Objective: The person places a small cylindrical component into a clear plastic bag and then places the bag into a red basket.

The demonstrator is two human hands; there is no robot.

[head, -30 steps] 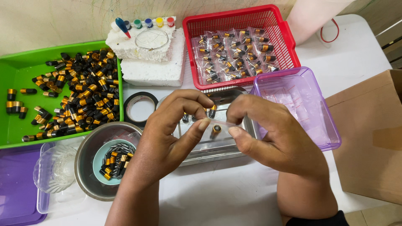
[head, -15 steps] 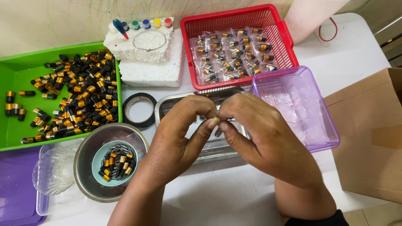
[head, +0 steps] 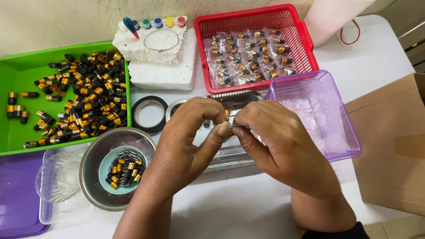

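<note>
Pinching something tiny, hidden between the thumb tips, with left hand [head: 195, 137] and right hand [head: 274, 141] both curled tight over the steel tray [head: 230, 155], risking it popping loose into the tray if either thumb slips.

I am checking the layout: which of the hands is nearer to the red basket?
Right. The right hand lies just below the red basket; the left hand is lower-left, farther away.

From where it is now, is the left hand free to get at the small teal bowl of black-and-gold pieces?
Probably yes. The teal bowl sits open-topped inside the steel bowl, just beside the left hand, with nothing over it. The fingertips are pinched together with the right hand, though.
</note>
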